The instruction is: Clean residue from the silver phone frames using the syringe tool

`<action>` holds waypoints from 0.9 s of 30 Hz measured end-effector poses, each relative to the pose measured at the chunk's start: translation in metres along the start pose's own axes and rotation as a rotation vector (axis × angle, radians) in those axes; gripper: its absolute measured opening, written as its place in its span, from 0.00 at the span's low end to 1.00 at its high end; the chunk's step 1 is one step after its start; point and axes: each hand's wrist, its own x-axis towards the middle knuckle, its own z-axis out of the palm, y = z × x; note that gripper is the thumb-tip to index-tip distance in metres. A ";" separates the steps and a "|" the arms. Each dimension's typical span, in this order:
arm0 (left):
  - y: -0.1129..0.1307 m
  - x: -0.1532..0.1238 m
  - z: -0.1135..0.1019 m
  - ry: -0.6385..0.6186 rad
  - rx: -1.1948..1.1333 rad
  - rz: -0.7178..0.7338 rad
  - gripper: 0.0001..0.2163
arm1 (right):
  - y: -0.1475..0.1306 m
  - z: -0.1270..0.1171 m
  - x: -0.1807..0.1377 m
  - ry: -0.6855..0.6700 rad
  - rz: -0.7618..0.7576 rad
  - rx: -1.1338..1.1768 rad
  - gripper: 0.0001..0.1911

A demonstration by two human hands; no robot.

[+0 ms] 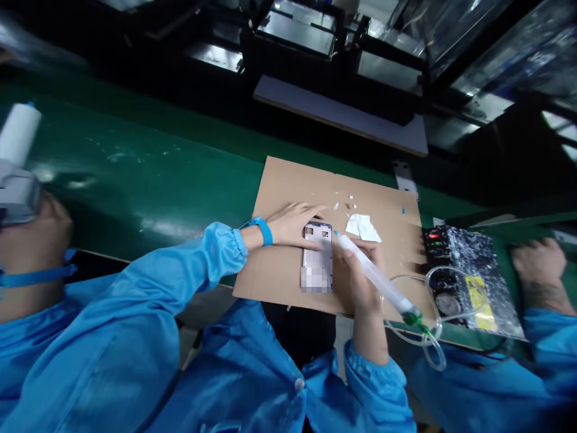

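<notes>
A flat phone frame [317, 255] with cutouts at its top lies on a sheet of cardboard [270, 273]. My left hand [293, 225] rests at its left side, fingers stretched out and spread past the top edge, thumb over the frame's left part. Fingers of my right hand [366, 279] are wrapped round a translucent dispensing syringe [381, 281]. Its blue tip points at the frame's upper right edge, but whether it touches is too small to tell. From its green cap [412, 317] runs a clear tube.
A crumpled white paper [363, 227] and small scraps lie beyond the frame. Right of the cardboard stands a dispenser box [473, 279] with looped clear tubing [433, 270]. A co-worker's hand [541, 261] is beyond it. At left, another person's hand [40, 234] grips a tool with a white cylinder.
</notes>
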 end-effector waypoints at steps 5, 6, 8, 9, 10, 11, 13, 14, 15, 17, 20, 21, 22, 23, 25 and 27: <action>0.013 -0.005 -0.002 0.029 0.106 -0.071 0.45 | 0.004 0.028 0.009 0.032 0.083 0.118 0.23; 0.015 -0.006 -0.001 0.026 0.118 -0.079 0.44 | 0.003 0.031 0.009 0.040 0.076 0.102 0.24; 0.018 -0.006 0.000 0.023 0.126 -0.090 0.44 | 0.003 0.034 0.007 0.050 0.050 0.054 0.25; 0.018 -0.006 0.000 0.023 0.126 -0.094 0.44 | 0.002 0.035 0.006 0.049 0.037 0.031 0.26; 0.018 -0.005 0.001 0.024 0.125 -0.095 0.45 | 0.002 0.035 0.006 0.042 0.025 0.014 0.26; 0.017 -0.005 0.001 0.025 0.124 -0.094 0.46 | 0.001 0.035 0.006 0.029 0.015 0.004 0.25; 0.015 -0.005 0.002 0.030 0.123 -0.086 0.46 | 0.001 0.034 0.006 0.006 0.008 -0.010 0.24; 0.014 -0.005 0.003 0.033 0.125 -0.079 0.46 | 0.001 0.033 0.006 0.000 0.010 -0.016 0.23; 0.013 -0.005 0.004 0.037 0.129 -0.072 0.45 | 0.002 0.033 0.006 -0.001 0.014 -0.021 0.23; 0.012 -0.004 0.004 0.046 0.137 -0.061 0.44 | 0.003 0.033 0.006 0.005 0.031 -0.032 0.23; 0.012 -0.004 0.005 0.048 0.146 -0.062 0.43 | 0.003 0.035 0.006 0.011 0.072 -0.040 0.26; 0.012 -0.004 0.005 0.046 0.146 -0.062 0.44 | 0.003 0.036 0.007 0.018 0.080 -0.040 0.27; 0.012 -0.004 0.006 0.044 0.146 -0.061 0.43 | 0.002 0.037 0.007 0.026 0.081 -0.041 0.28; 0.012 -0.003 0.006 0.044 0.147 -0.057 0.43 | 0.002 0.038 0.008 0.034 0.076 -0.044 0.29; 0.012 -0.003 0.006 0.044 0.150 -0.045 0.44 | 0.001 0.039 0.009 0.042 0.054 -0.058 0.29; 0.012 -0.003 0.006 0.040 0.157 -0.042 0.45 | 0.000 0.040 0.009 0.048 0.038 -0.080 0.28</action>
